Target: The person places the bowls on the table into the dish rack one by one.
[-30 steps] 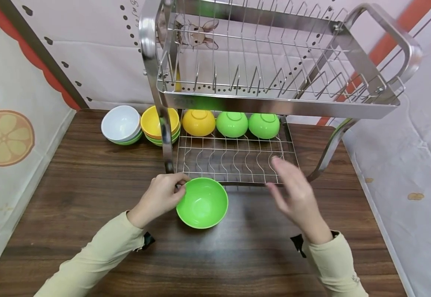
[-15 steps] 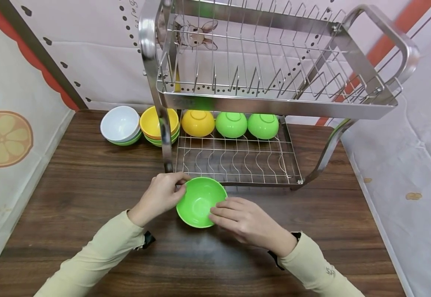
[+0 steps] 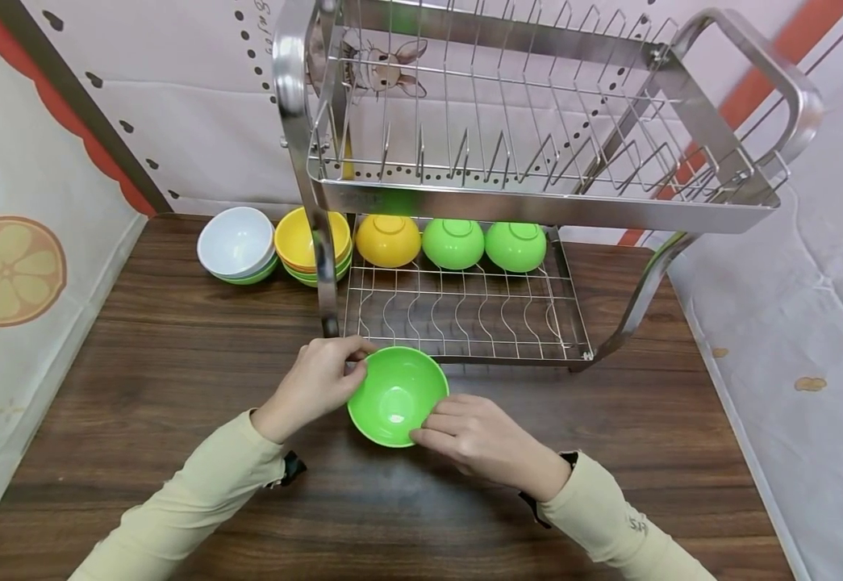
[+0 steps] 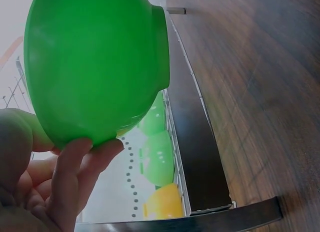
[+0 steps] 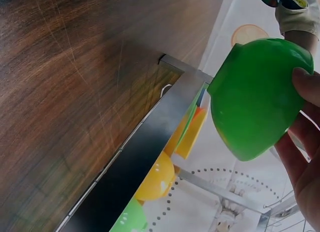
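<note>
A green bowl (image 3: pixel 394 399), its inside facing up, is held between both hands in front of the rack. My left hand (image 3: pixel 317 382) pinches its left rim, thumb on the inner side. On the lower right rim my right hand (image 3: pixel 475 440) grips the bowl. In the left wrist view, the bowl's outside (image 4: pixel 95 66) and foot show above the table, with fingers (image 4: pixel 75 162) against the wall. From the right wrist view, the thumb presses the outside of the bowl (image 5: pixel 260 96), and the other fingers reach round the rim.
A two-tier metal dish rack (image 3: pixel 537 206) stands behind the bowl. On its lower tier lean a yellow bowl (image 3: pixel 388 242) and two green bowls (image 3: pixel 453 244). Left of it are a stack topped by a white bowl (image 3: pixel 236 242) and one topped by a yellow bowl (image 3: pixel 301 238).
My right hand has come in from the right and taken hold of the bowl's right rim. My left hand stays on the left rim, and the bowl has barely shifted.
</note>
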Available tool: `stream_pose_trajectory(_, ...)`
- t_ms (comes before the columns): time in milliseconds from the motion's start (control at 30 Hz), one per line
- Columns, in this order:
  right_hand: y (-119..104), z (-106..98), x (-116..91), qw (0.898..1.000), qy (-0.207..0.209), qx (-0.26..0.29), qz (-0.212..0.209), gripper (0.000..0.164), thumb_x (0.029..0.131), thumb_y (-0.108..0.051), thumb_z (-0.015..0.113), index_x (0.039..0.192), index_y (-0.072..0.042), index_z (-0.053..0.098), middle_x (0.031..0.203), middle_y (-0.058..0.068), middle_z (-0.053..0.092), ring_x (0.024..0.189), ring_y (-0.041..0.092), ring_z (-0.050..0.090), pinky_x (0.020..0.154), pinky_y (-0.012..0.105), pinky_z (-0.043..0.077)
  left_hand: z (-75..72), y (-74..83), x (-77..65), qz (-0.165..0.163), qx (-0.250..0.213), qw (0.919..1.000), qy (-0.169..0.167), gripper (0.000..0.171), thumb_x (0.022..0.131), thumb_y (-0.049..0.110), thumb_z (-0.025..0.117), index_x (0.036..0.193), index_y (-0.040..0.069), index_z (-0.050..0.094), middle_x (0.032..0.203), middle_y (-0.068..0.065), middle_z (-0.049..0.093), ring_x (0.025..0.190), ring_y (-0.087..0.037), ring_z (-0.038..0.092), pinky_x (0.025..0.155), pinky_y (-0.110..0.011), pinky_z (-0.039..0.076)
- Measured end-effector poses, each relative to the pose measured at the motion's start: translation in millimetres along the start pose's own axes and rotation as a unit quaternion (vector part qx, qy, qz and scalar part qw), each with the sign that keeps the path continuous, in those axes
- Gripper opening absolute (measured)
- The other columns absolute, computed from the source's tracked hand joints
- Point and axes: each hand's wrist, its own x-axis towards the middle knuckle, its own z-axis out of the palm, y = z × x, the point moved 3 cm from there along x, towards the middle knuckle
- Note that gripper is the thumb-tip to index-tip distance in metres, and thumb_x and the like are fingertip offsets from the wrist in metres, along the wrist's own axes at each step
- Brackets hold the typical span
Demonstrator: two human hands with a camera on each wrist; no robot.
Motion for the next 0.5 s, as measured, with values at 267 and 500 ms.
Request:
stream_pose_trajectory(267, -1.4, -0.7, 4.0, 1.000, 0.003, 0.004, 0.000, 0.015, 0.087, -0.011, 0.050, 0.082, -0.015, 0.062, 0.072, -0.009, 0.057, 0.066, 0.006, 0.053, 0.063, 0.019, 0.044, 0.2, 0.9, -0.6, -0.004, -0.004, 1.0000, -0.007, 0.019, 0.079, 0.004, 0.058, 0.093, 0.008, 0.069, 0.084, -0.004, 0.069, 0.070, -0.010, 0.063, 0.058, -0.029, 0.050)
stream_pose_trajectory(500, -0.2, -3.3, 7.7, 1.000, 0.009, 0.023, 0.011, 0.014, 0.082, -0.008, 0.053, 0.079, -0.016, 0.063, 0.068, -0.010, 0.055, 0.060, 0.005, 0.051, 0.057, 0.017, 0.043, -0.4, 0.8, -1.2, 0.001, -0.031, 0.9995, -0.011, 0.018, 0.082, 0.005, 0.060, 0.097, 0.008, 0.068, 0.088, -0.004, 0.068, 0.072, -0.011, 0.061, 0.061, -0.027, 0.049)
